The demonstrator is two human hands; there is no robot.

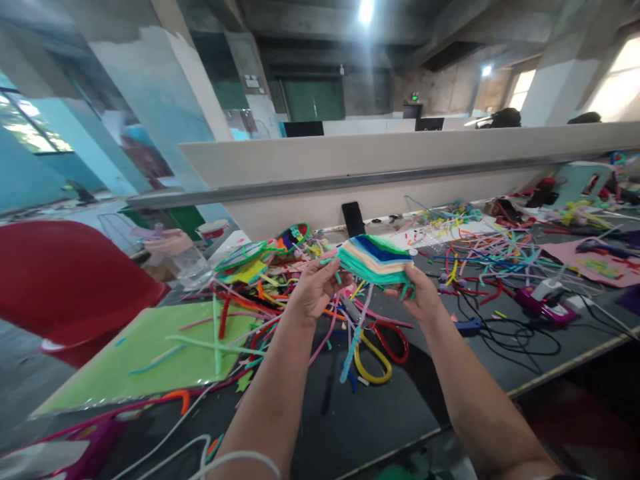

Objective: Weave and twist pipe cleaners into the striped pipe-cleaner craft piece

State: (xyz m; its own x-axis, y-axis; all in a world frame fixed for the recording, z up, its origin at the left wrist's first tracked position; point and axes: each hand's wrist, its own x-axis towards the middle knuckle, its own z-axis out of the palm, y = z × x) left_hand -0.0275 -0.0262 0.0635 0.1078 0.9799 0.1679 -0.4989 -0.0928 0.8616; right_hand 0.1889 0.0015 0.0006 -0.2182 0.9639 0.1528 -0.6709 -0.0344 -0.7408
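Between my two hands, above the dark table, is a striped panel of pipe cleaners in green, blue, cream and teal. My left hand pinches its left edge, with short teal ends poking out by the fingers. The right edge is gripped by my right hand, where more teal ends hang down. Below the panel lie scissors with red and yellow handles, and a lilac and light-blue pipe cleaner rests beside them. The fingers behind the panel are partly hidden.
Loose pipe cleaners cover much of the table. A green sheet in plastic lies left, near a red chair and a clear jug. A phone leans on the partition. Right are a purple power strip and black cables.
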